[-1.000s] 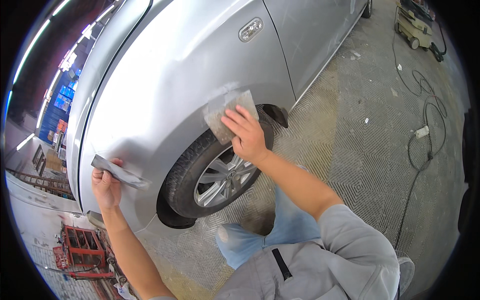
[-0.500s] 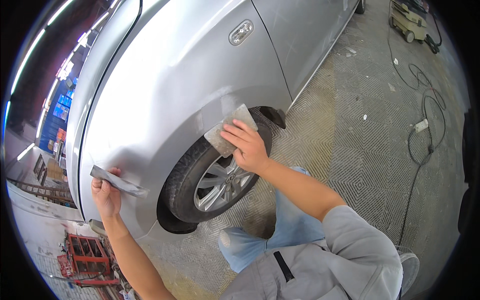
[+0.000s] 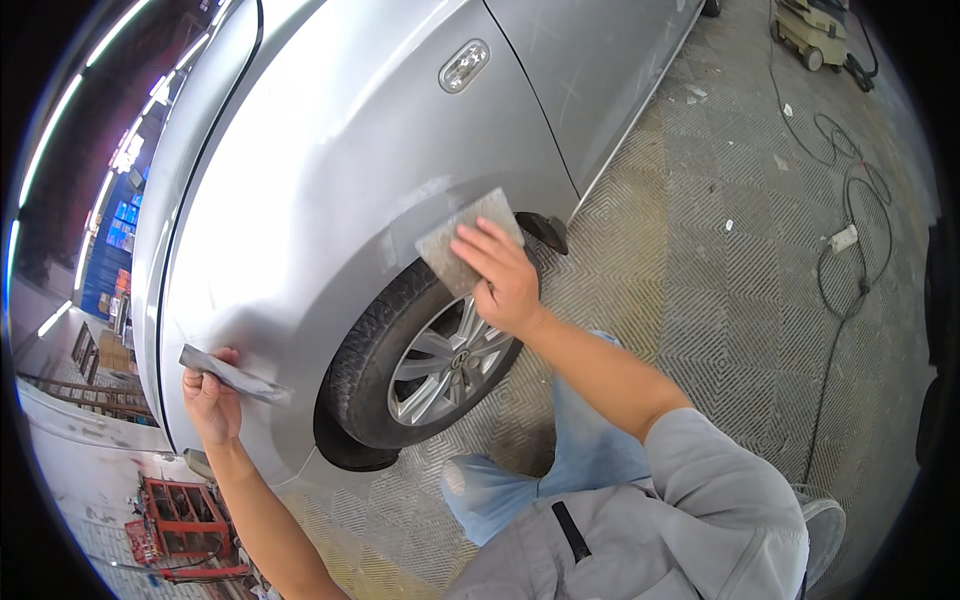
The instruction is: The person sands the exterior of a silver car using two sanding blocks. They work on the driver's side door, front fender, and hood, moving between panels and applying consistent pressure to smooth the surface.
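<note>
While the silver car [image 3: 330, 140] fills most of the view from nine o'clock round to one, the ridged floor [image 3: 730, 310] spreads out from one to five. Near the centre is the front wheel [image 3: 460, 358], dark-tyred with pale spokes, and at five o'clock are the person's blue jeans [image 3: 600, 440], both legs bent. A red metal rack [image 3: 180, 520] stands toward eight o'clock, and a beige wheeled machine [image 3: 810, 30], partly cut off by the picture's edge, toward two. The right hand [image 3: 508, 285] holds a flat grey pad [image 3: 455, 240], its fingers laid close together over the face; the pad sits at the wheel's twelve o'clock, overlapping the arch edge, though I cannot tell how much of it touches the metal. At the wheel's nine o'clock, the left hand [image 3: 212, 405] pinches a narrow, darker grey strip [image 3: 245, 380] between thumb and fingers, tilted with its free end toward four o'clock. Smallest is the oval clear lamp [image 3: 464, 66], set in the fender at twelve o'clock
</note>
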Demonstrator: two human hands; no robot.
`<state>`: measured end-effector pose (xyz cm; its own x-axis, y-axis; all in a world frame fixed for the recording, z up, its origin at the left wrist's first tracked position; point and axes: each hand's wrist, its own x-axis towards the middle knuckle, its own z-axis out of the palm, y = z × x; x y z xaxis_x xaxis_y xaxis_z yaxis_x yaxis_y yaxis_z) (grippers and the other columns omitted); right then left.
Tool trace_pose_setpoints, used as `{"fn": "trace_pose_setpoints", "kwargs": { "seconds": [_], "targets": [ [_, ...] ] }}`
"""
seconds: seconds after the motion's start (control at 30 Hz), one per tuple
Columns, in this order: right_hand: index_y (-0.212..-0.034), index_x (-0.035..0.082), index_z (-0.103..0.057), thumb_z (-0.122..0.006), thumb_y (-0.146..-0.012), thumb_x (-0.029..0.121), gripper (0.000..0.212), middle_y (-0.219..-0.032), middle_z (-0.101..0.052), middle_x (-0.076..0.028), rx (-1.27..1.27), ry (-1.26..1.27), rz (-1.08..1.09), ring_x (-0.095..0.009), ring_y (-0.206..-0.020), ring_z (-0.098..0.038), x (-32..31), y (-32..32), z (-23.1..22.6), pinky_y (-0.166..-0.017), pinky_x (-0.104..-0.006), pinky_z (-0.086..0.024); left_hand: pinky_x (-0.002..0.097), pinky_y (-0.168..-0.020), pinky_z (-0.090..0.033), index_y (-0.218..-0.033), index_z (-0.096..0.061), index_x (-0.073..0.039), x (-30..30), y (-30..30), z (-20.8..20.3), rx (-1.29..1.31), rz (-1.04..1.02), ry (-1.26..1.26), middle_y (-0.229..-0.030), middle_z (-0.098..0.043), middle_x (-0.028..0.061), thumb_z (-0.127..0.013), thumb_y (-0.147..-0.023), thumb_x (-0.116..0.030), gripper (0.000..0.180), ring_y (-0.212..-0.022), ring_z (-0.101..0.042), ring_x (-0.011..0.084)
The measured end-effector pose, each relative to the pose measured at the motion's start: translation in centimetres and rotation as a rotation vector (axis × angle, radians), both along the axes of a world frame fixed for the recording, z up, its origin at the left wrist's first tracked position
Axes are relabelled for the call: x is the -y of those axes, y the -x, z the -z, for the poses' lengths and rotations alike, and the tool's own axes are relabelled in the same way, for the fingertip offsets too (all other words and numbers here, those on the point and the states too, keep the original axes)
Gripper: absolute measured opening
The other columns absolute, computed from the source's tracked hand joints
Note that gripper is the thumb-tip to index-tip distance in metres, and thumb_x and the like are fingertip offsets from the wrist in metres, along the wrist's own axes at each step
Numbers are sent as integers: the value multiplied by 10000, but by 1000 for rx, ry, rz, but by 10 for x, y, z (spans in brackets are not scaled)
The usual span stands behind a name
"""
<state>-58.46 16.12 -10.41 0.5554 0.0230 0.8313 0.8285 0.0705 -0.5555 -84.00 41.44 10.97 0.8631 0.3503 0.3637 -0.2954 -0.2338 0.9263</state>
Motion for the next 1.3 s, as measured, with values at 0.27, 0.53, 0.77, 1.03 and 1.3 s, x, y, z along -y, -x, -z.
{"fn": "trace_pose_setpoints", "kwargs": {
  "seconds": [0.27, 0.53, 0.77, 1.03, 1.3],
  "targets": [
    [-1066, 60, -642, -488, -601, -74, 508, -1156, -591, -113, 16, 51, -30, -338, -1135, -511, -8, 7, 8, -934, -377, -434, 358, -897, -460, -1057, -560, -9, -4, 1, 2, -6, -13, 11, -1051, -618, 178, -668, -819, -173, 308, -987, -596, 257],
    [-1086, 58, -631, -477, -615, -82, 515, -1167, -587, -108, -25, 12, -2, -333, -1153, -498, -14, 10, 8, -942, -375, -427, 372, -904, -459, -1058, -562, -13, -5, 1, 3, 18, 18, -10, -1061, -617, 177, -677, -810, -160, 311, -997, -592, 270],
    [-1053, 70, -642, -494, -614, -61, 482, -1128, -603, -97, 7, -8, 35, -329, -1095, -529, 0, 11, -14, -893, -384, -453, 379, -915, -455, -1052, -569, -12, -4, 2, 5, 35, -5, 18, -1050, -622, 176, -682, -805, -159, 309, -978, -601, 277],
    [-1054, 61, -640, -493, -620, -70, 477, -1133, -603, -94, 27, 43, 1, -319, -1108, -525, -10, 1, -35, -890, -373, -455, 368, -902, -458, -1034, -581, -16, -5, 0, 5, 38, 13, -14, -1043, -625, 171, -691, -800, -182, 307, -988, -597, 265],
    [-1068, 73, -633, -497, -632, -57, 475, -1151, -594, -93, -78, 112, 6, -325, -1115, -515, -3, -3, -36, -895, -382, -445, 356, -889, -462, -1042, -572, -13, -7, 1, 5, 22, 26, -8, -1057, -617, 173, -687, -804, -184, 315, -984, -597, 256]
  ]
}}
